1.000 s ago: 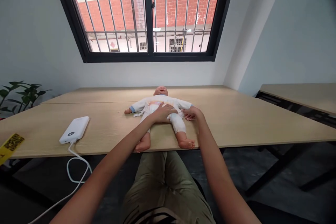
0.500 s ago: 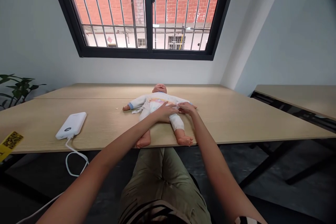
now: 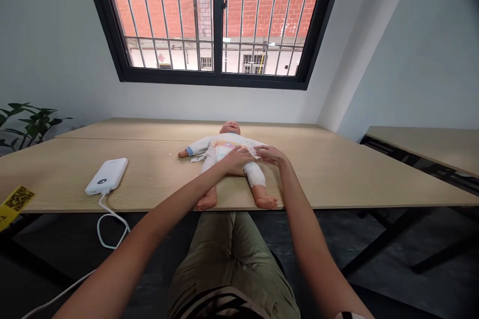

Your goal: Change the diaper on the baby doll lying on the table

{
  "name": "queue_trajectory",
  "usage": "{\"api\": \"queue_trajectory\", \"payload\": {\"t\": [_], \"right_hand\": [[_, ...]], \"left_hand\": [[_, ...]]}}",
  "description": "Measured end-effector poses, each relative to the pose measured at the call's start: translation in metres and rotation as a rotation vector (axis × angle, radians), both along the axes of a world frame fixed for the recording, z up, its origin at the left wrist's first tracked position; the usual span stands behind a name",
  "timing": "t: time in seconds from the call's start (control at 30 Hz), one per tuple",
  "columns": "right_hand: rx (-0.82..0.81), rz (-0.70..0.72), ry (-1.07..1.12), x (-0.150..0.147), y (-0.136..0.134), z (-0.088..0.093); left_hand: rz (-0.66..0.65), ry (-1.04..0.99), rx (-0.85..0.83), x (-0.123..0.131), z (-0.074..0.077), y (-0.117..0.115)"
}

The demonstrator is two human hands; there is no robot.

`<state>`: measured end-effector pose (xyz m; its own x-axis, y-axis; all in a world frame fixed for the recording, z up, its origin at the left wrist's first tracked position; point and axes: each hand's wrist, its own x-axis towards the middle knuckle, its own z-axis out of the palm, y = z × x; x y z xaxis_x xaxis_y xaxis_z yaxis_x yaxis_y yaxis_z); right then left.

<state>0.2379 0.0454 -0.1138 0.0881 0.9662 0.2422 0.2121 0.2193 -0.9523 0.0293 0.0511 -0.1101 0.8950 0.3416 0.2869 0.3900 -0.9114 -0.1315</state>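
- Left grip (image 3: 237, 159) released, palm flat on the belly of the baby doll (image 3: 224, 147).
- Right grip (image 3: 272, 154) released just beside it, fingertips on the sleeve.
- Baby doll supine on the desk (image 3: 337, 169).
- Power bank (image 3: 107, 176) well left.

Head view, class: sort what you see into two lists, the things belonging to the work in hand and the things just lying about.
In hand: baby doll, lying face up on the table; left hand, flat on its belly; right hand, at the clothing by its hip.
Lying about: white power bank; its cable; yellow tag; leafy plant.
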Motion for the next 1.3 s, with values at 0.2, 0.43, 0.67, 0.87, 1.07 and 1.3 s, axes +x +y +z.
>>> {"api": "queue_trajectory", "payload": {"t": [0.2, 0.43, 0.67, 0.87, 1.07, 1.3], "right_hand": [[-0.082, 0.185, 0.092, 0.006, 0.009, 0.012], [0.039, 0.168, 0.126, -0.006, 0.010, 0.012], [0.093, 0.164, 0.122, -0.009, 0.010, 0.010], [0.123, 0.211, 0.097, -0.015, 0.011, 0.010], [0.153, 0.140, 0.119, -0.025, 0.026, -0.001], [0.231, 0.004, 0.125, -0.037, 0.032, -0.006]], "left_hand": [[0.009, 0.017, 0.010, 0.005, -0.006, 0.010], [0.069, -0.070, -0.031, 0.004, -0.006, 0.011], [0.150, 0.027, -0.050, 0.001, -0.002, 0.013], [0.193, 0.123, -0.079, 0.016, 0.006, 0.020], [0.279, 0.054, 0.013, 0.014, 0.000, -0.011], [0.257, 0.008, -0.001, -0.001, 0.000, -0.049]]}}
